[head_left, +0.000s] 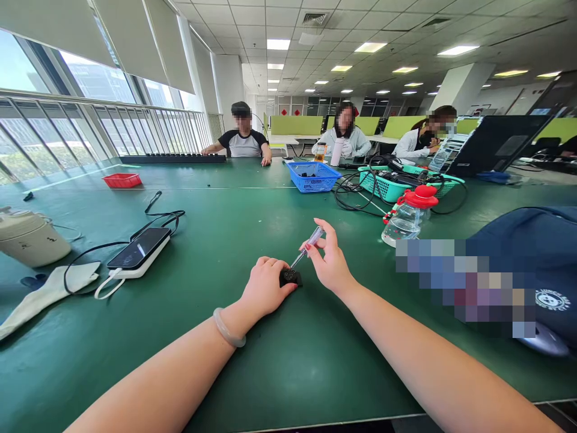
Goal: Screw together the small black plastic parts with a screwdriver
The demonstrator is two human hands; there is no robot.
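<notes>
My left hand (267, 284) is closed around a small black part (291, 277), pressing it down on the green tabletop. Between the fingers and thumb of my right hand (331, 257) is a screwdriver (312, 239) with a clear handle and a thin metal shaft. It leans to the left, and its tip meets or nearly meets the top of the black part. The exact contact is too small to make out. Part of the black piece is hidden under my left fingers.
A phone on a white power bank (140, 252) with cables lies at left, near a beige cup (31, 236). Ahead stand a blue basket (314, 183), a teal basket (390, 189) with cables, and a red-lidded bottle (408, 219). A navy bag (523, 240) lies right. Several people sit beyond.
</notes>
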